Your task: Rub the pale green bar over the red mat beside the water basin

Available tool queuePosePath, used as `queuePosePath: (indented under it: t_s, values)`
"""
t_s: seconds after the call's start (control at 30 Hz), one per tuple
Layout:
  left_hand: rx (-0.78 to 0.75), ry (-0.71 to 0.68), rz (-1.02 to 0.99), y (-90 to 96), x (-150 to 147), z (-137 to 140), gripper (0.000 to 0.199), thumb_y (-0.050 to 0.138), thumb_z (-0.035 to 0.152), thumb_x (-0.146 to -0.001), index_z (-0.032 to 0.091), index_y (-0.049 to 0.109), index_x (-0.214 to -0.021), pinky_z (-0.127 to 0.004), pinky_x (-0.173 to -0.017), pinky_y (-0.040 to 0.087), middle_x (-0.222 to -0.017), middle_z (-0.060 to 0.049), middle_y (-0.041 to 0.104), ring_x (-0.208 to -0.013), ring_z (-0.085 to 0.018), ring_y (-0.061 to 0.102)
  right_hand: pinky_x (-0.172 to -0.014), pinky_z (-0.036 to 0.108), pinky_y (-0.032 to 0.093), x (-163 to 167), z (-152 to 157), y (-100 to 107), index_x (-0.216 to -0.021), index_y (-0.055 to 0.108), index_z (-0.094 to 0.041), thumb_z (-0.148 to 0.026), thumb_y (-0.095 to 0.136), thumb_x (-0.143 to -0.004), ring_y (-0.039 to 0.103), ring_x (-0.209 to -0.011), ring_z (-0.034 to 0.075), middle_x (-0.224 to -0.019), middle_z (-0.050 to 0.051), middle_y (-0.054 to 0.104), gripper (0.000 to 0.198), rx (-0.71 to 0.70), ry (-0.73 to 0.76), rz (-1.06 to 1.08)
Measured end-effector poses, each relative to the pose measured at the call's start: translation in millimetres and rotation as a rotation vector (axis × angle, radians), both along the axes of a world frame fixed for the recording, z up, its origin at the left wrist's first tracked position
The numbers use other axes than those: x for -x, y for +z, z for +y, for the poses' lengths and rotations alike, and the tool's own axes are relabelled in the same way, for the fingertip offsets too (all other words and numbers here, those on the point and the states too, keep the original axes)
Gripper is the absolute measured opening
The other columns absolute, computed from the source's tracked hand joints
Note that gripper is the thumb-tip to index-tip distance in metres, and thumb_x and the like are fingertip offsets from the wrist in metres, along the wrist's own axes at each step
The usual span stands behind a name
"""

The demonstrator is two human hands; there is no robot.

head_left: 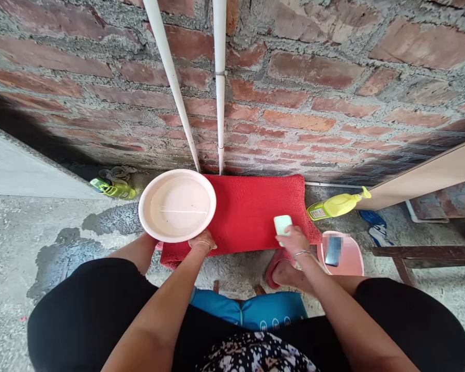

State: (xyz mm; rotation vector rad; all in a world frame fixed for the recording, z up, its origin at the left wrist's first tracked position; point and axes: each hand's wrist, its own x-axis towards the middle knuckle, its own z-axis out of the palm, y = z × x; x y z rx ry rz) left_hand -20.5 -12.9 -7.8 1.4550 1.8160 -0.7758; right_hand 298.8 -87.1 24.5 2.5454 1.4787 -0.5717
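Observation:
A red mat [251,206] with a shaggy border lies spread in front of me, its back edge by the brick wall. My left hand [202,239] is closed at the mat's front edge, close against the basin; its fingertips are partly hidden. On the mat's left end stands a pale pink basin [178,232] with clear water in it. My right hand [294,240] grips a pale green rounded block [282,224] over the right part of the mat. Whether the block has bristles underneath does not show.
A yellow pump bottle [335,205] leans at the mat's right edge. Beside it sits a pink tub [351,256] with a dark blurred object on top. A yellow-green bottle [118,189] stands left of the basin. Two white pipes [220,93] run down the wall. Wet patches [62,258] mark the concrete.

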Motion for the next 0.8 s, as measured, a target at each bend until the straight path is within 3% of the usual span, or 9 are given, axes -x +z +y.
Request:
queuePosePath:
  t_s: [0.17, 0.23, 0.3, 0.43, 0.67, 0.8]
  values:
    - [-0.024, 0.002, -0.007, 4.7, 0.6, -1.3, 0.072, 0.078, 0.042, -0.049, 0.021, 0.055, -0.114, -0.037, -0.082, 0.047, -0.120, -0.014, 0.059, -0.112, -0.031, 0.054, -0.068, 0.025, 0.034, 133.0, -5.5, -11.9, -0.089, 0.060, -0.025, -0.044, 0.066, -0.063, 0.054, -0.077, 0.015, -0.093, 0.001, 0.054, 0.033, 0.027, 0.389, 0.194]
    - [-0.021, 0.023, -0.011, 3.3, 1.5, -1.8, 0.074, 0.079, 0.040, -0.047, 0.020, 0.055, -0.115, -0.036, -0.080, 0.048, -0.120, -0.014, 0.059, -0.111, -0.030, 0.055, -0.071, 0.027, 0.034, 160.9, -7.7, -16.0, -0.092, 0.060, -0.024, -0.042, 0.066, -0.063, 0.053, -0.081, 0.017, -0.095, 0.002, 0.054, 0.034, 0.023, 0.480, 0.220]
    - [-0.028, 0.034, -0.011, 0.7, 2.1, -1.7, 0.075, 0.079, 0.040, -0.046, 0.020, 0.055, -0.114, -0.036, -0.080, 0.048, -0.121, -0.014, 0.058, -0.111, -0.030, 0.054, -0.075, 0.029, 0.033, 167.7, -9.6, -18.6, -0.094, 0.059, -0.023, -0.041, 0.066, -0.064, 0.052, -0.085, 0.018, -0.098, 0.004, 0.053, 0.036, 0.026, 0.531, 0.219]
    - [-0.052, 0.022, 0.008, -4.1, 1.5, -1.0, 0.074, 0.079, 0.041, -0.045, 0.019, 0.057, -0.112, -0.037, -0.083, 0.047, -0.126, -0.015, 0.055, -0.113, -0.032, 0.052, -0.077, 0.030, 0.032, 132.7, -13.6, -19.4, -0.095, 0.059, -0.021, -0.040, 0.064, -0.065, 0.051, -0.087, 0.019, -0.100, 0.005, 0.053, 0.035, 0.037, 0.527, 0.159]
    - [-0.050, 0.012, 0.015, -6.0, 1.3, -0.7, 0.074, 0.078, 0.043, -0.045, 0.020, 0.057, -0.112, -0.040, -0.084, 0.047, -0.124, -0.014, 0.057, -0.113, -0.033, 0.052, -0.072, 0.027, 0.033, 24.3, -22.4, -7.9, -0.093, 0.058, -0.020, -0.038, 0.064, -0.065, 0.053, -0.083, 0.017, -0.098, 0.005, 0.053, 0.034, 0.113, 0.273, -0.002]
    - [-0.044, 0.004, 0.005, -3.7, 1.5, -0.7, 0.076, 0.078, 0.041, -0.045, 0.020, 0.055, -0.115, -0.039, -0.082, 0.048, -0.124, -0.013, 0.057, -0.111, -0.032, 0.054, -0.067, 0.024, 0.034, -19.6, -25.6, -1.4, -0.096, 0.058, -0.021, -0.038, 0.064, -0.066, 0.054, -0.081, 0.015, -0.099, 0.004, 0.055, 0.036, 0.142, 0.146, -0.001]
